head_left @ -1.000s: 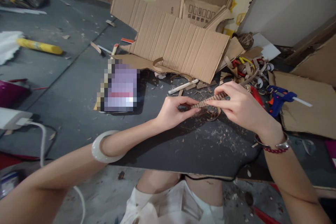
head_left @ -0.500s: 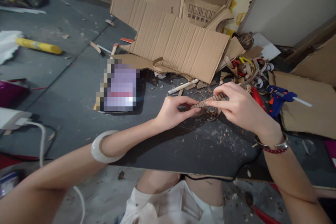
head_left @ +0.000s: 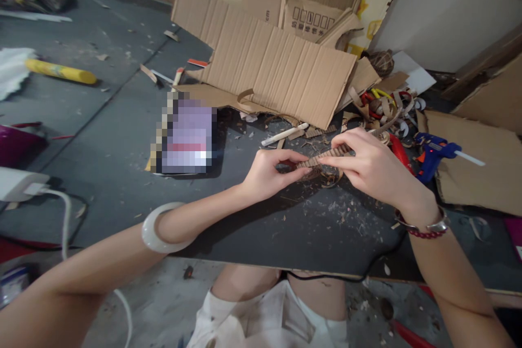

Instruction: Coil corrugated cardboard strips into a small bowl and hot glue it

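Note:
Between my hands, just above the dark table (head_left: 253,234), is a narrow strip of corrugated cardboard (head_left: 316,160) with its ridges showing. My left hand (head_left: 267,173) pinches the strip's left end between thumb and fingers. Further along, my right hand (head_left: 369,168) grips the same strip, its fingers closed over the ridged side. Part of the strip is hidden behind the right fingers. Curled cardboard scraps (head_left: 332,176) lie under and beside the strip. A white stick (head_left: 284,135) rests just beyond my hands.
A large cardboard sheet (head_left: 273,60) leans at the back. Right of my right hand lies a blue glue gun (head_left: 434,153) with a glue stick in it, near a flat cardboard piece (head_left: 477,166). A pixelated device (head_left: 187,136) stands left. A yellow tube-shaped thing (head_left: 61,71) lies far left.

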A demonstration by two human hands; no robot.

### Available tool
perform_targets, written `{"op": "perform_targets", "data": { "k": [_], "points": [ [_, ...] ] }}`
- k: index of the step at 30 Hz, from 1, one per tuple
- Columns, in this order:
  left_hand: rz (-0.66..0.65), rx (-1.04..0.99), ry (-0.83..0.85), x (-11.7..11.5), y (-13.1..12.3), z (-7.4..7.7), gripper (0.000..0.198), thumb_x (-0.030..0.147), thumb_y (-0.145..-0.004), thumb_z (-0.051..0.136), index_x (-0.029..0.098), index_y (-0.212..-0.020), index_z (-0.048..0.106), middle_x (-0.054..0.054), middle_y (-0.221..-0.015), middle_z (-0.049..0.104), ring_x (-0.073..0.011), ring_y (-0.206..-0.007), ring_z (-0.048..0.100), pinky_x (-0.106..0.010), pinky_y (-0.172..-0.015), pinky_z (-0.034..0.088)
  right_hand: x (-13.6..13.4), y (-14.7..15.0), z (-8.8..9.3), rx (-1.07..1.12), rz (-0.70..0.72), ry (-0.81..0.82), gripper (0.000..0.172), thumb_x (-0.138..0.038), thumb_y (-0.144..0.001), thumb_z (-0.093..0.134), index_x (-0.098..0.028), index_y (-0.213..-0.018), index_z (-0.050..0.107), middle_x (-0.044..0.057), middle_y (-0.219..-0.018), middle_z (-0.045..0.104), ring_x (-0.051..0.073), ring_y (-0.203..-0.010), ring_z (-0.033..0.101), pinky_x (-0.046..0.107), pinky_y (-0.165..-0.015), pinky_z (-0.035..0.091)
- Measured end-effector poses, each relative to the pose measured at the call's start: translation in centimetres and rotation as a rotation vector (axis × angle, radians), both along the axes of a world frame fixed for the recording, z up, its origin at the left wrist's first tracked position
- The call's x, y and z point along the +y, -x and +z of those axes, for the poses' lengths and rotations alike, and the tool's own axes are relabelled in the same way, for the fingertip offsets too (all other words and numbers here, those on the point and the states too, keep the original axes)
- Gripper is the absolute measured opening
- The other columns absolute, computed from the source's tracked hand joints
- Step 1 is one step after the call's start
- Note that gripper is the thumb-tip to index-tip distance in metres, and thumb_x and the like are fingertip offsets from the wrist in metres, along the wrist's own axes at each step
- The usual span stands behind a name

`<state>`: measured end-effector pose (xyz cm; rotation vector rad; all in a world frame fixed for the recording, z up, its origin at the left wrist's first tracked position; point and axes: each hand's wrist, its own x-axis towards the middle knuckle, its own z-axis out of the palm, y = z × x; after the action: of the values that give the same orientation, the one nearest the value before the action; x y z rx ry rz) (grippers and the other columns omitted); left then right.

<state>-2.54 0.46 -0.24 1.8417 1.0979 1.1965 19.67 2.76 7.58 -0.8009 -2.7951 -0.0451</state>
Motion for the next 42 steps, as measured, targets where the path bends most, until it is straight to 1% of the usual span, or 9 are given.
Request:
{"op": "perform_targets", "data": {
  "k": [6, 12, 19, 25, 31, 36, 42],
  "points": [
    [0.005, -0.011, 0.009, 0.0, 0.0, -0.1, 0.017, 0.025, -0.076, 0.073, 0.015, -0.09, 0.073, -0.006, -0.083, 0.075, -0.0154, -0.067, 0.07, -0.028, -0.067, 0.06, 0.1, 0.1, 0.1, 0.025, -0.027, 0.007, 0.036, -0.006, -0.087, 0.046, -0.021, -0.115, 0.064, 0.01, -0.105, 0.059, 0.023, -0.102, 0.052, 0.04, -0.088, 0.046],
    [-0.005, -0.042, 0.05, 0.0, 0.0, -0.1, 0.021, 0.027, -0.076, 0.073, 0.014, -0.092, 0.072, -0.007, -0.086, 0.074, -0.015, -0.069, 0.07, -0.028, -0.069, 0.061, 0.0, 0.3, -0.2, 0.03, -0.007, 0.002, 0.031, -0.01, -0.09, 0.047, -0.018, -0.114, 0.063, 0.01, -0.112, 0.062, 0.024, -0.106, 0.051, 0.042, -0.091, 0.046],
    [-0.022, -0.071, 0.108, -0.1, -0.1, 0.2, 0.022, 0.029, -0.076, 0.073, 0.014, -0.091, 0.069, -0.006, -0.086, 0.074, -0.0165, -0.074, 0.071, -0.029, -0.074, 0.062, 0.1, 0.6, -0.6, 0.035, -0.009, 0.03, 0.027, -0.013, -0.092, 0.046, -0.016, -0.113, 0.063, 0.01, -0.109, 0.064, 0.023, -0.107, 0.051, 0.042, -0.093, 0.045],
    [-0.019, -0.104, 0.155, -0.2, -0.2, 0.3, 0.025, 0.032, -0.074, 0.074, 0.014, -0.088, 0.066, -0.007, -0.081, 0.074, -0.0197, -0.076, 0.073, -0.032, -0.075, 0.063, 0.1, 0.8, -0.7, 0.043, -0.016, 0.069, 0.025, -0.017, -0.094, 0.044, -0.016, -0.11, 0.064, 0.01, -0.104, 0.063, 0.022, -0.103, 0.053, 0.04, -0.088, 0.045],
    [-0.036, -0.111, 0.213, -0.1, -0.2, 0.2, 0.028, 0.032, -0.074, 0.074, 0.013, -0.094, 0.068, -0.009, -0.085, 0.075, -0.0218, -0.08, 0.073, -0.034, -0.079, 0.062, 0.0, 1.0, -0.7, 0.037, -0.028, 0.078, 0.026, -0.018, -0.094, 0.044, -0.016, -0.109, 0.065, 0.01, -0.1, 0.061, 0.02, -0.096, 0.054, 0.037, -0.085, 0.044],
    [-0.028, -0.07, 0.188, 0.0, -0.1, 0.2, 0.025, 0.032, -0.075, 0.073, 0.013, -0.091, 0.072, -0.009, -0.087, 0.075, -0.0201, -0.078, 0.072, -0.032, -0.076, 0.062, 0.1, 1.0, -1.1, 0.034, -0.02, 0.068, 0.026, -0.019, -0.094, 0.044, -0.017, -0.107, 0.067, 0.01, -0.099, 0.061, 0.021, -0.095, 0.053, 0.037, -0.084, 0.044],
    [-0.029, -0.103, 0.199, 0.2, -0.2, 0.2, 0.021, 0.031, -0.075, 0.073, 0.014, -0.088, 0.073, -0.007, -0.085, 0.075, -0.0182, -0.074, 0.072, -0.03, -0.072, 0.062, 0.2, 0.8, -1.4, 0.071, -0.002, 0.073, 0.026, -0.018, -0.094, 0.044, -0.018, -0.106, 0.067, 0.009, -0.098, 0.062, 0.02, -0.095, 0.053, 0.036, -0.083, 0.044]
  ]
}}
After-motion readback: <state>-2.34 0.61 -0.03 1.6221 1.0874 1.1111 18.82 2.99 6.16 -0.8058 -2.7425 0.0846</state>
